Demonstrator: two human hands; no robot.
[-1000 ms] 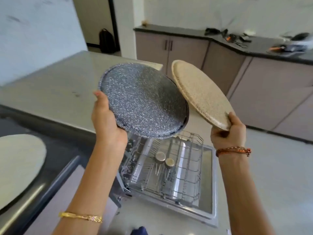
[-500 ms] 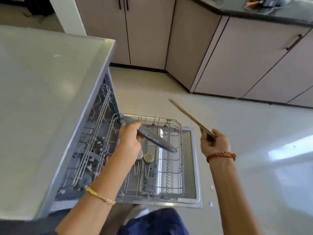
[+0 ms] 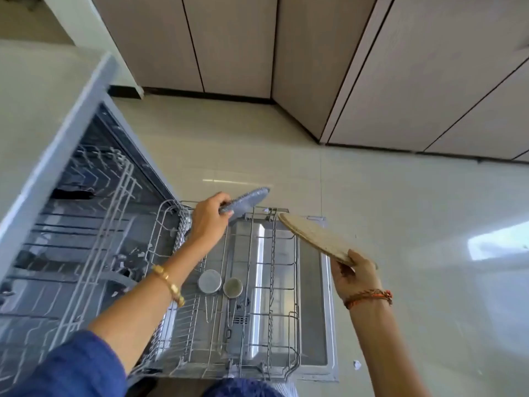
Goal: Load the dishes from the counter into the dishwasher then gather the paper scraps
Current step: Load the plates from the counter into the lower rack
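L hand (image 3: 207, 220) grips grey speckled plate (image 3: 248, 199) by its near rim, held edge-on over far end of pulled-out lower rack (image 3: 282, 282), likely angled that way to drop between the tines. R hand (image 3: 353, 277) pinches beige plate (image 3: 313, 239) at its lower edge, tilted, above rack's right side and open dishwasher door (image 3: 329, 325); judged parked there, clear of the rack, pending its turn. Two small steel cups (image 3: 220, 282) sit inverted mid-rack. One paper scrap (image 3: 356, 364) on floor (image 3: 400, 196) beside door, not yet gathered
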